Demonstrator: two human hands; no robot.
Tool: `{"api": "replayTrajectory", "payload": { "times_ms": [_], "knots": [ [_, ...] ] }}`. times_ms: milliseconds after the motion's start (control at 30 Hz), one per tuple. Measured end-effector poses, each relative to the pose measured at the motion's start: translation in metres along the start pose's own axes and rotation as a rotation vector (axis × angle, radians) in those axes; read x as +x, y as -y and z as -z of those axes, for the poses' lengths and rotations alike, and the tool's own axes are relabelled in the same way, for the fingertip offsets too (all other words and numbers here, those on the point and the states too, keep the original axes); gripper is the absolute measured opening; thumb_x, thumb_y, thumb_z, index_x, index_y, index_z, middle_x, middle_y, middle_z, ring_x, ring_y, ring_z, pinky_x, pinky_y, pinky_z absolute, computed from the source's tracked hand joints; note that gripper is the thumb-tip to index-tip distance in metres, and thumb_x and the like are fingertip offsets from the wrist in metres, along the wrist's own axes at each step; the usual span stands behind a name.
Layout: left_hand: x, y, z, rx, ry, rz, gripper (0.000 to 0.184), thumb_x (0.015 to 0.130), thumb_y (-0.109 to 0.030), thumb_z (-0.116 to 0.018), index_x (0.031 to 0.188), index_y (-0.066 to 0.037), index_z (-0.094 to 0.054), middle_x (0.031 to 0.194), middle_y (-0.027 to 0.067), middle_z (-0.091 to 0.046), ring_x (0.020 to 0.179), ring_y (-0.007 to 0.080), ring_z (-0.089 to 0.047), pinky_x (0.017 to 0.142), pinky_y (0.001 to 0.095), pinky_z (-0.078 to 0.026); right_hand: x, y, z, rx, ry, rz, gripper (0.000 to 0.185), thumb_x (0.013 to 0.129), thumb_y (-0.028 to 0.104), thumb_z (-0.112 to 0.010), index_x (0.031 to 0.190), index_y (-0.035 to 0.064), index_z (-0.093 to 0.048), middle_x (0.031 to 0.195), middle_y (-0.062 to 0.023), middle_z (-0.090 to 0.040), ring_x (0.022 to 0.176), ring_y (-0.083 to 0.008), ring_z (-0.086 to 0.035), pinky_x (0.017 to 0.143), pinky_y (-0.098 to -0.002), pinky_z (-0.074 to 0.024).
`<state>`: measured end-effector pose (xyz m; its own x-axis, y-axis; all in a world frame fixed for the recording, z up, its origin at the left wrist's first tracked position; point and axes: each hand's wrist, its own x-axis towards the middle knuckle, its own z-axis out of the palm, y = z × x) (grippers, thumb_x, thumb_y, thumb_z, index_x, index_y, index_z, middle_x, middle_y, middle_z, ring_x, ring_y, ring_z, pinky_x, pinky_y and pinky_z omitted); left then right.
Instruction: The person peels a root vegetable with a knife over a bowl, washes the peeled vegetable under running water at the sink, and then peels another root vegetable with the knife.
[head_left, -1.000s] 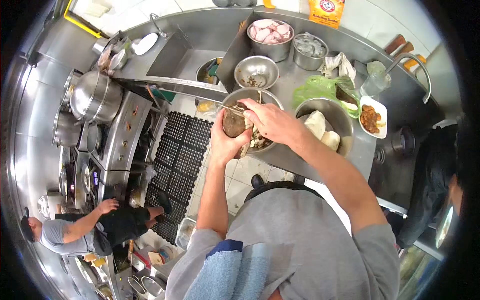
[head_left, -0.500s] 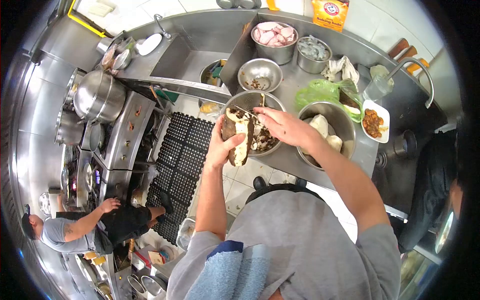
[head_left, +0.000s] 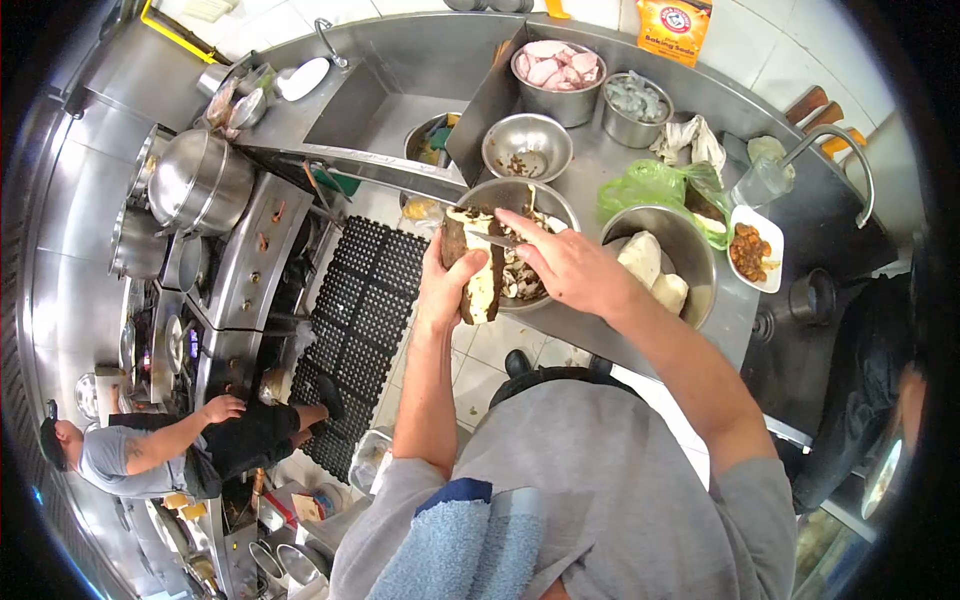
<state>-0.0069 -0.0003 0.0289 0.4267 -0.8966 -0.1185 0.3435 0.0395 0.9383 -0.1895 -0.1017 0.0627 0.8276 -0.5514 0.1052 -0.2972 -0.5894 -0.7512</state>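
Note:
My left hand (head_left: 440, 288) is wrapped round a thick root vegetable (head_left: 482, 290) with rough brown skin, held nearly upright. A broad strip of its white flesh is bare along the front. My right hand (head_left: 578, 268) grips a knife (head_left: 490, 238), its blade lying across the upper part of the root; the handle is mostly hidden in my fingers. Just behind both hands is a metal bowl (head_left: 567, 207) with brown and white peelings (head_left: 522, 280) in it. To the right, a deep steel pot (head_left: 688, 235) contains white peeled pieces (head_left: 640, 257).
Behind stand a small metal bowl (head_left: 553, 135), a pot of pink raw meat (head_left: 558, 68) and a pot of greyish pieces (head_left: 636, 97). A green plastic bag (head_left: 640, 190) and a white dish (head_left: 747, 217) lie right. A co-worker (head_left: 150, 450) is by the stove at left.
The knife blade has moved down from the root's top edge onto its face, and my right hand has shifted slightly. More white flesh shows. The camera view has shifted a little.

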Motion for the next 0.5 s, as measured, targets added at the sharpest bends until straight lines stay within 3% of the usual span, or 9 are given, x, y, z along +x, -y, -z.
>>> {"api": "replayTrajectory", "payload": {
  "times_ms": [100, 200, 333, 500],
  "knots": [
    [-0.001, 0.001, 0.0, 0.016, 0.004, -0.016, 0.064, 0.078, -0.009, -0.071, 0.135, 0.004, -0.044, 0.115, 0.013, -0.063, 0.1, 0.0198, -0.065, 0.086, 0.0325, -0.055, 0.002, 0.011, 0.003, -0.009, 0.002, -0.04, 0.047, 0.102, 0.027, -0.048, 0.147, 0.0136, -0.04, 0.08, -0.0282, -0.066, 0.075, -0.0458, -0.066, 0.07, -0.0547, -0.0509],
    [0.003, 0.012, 0.007, 0.156, -0.003, -0.116, 0.069, 0.076, -0.012, -0.075, 0.135, 0.004, -0.044, 0.116, 0.0129, -0.063, 0.101, 0.0195, -0.064, 0.089, 0.0323, -0.053, 0.01, 0.005, -0.013, 0.004, -0.079, 0.014, 0.045, 0.102, 0.026, -0.047, 0.144, 0.0093, -0.042, 0.08, -0.0289, -0.066, 0.077, -0.0463, -0.065, 0.072, -0.0551, -0.0508],
    [0.005, 0.02, 0.006, 0.204, -0.057, -0.153, 0.072, 0.074, -0.014, -0.078, 0.135, 0.004, -0.044, 0.117, 0.0125, -0.063, 0.102, 0.0188, -0.064, 0.091, 0.0325, -0.052, 0.024, 0.01, -0.014, 0.037, -0.009, -0.071, 0.044, 0.103, 0.023, -0.046, 0.143, 0.0082, -0.041, 0.092, -0.0292, -0.067, 0.088, -0.0465, -0.064, 0.078, -0.0535, -0.0487],
    [0.004, 0.018, 0.005, -0.064, 0.004, -0.03, 0.062, 0.076, -0.007, -0.072, 0.133, -0.001, -0.047, 0.114, 0.0108, -0.063, 0.096, 0.0181, -0.065, 0.08, 0.0328, -0.057, 0.035, -0.002, -0.019, -0.004, -0.028, 0.009, 0.039, 0.102, 0.026, -0.047, 0.137, 0.0076, -0.044, 0.093, -0.0283, -0.067, 0.09, -0.046, -0.064, 0.077, -0.0527, -0.0495]
  ]
}}
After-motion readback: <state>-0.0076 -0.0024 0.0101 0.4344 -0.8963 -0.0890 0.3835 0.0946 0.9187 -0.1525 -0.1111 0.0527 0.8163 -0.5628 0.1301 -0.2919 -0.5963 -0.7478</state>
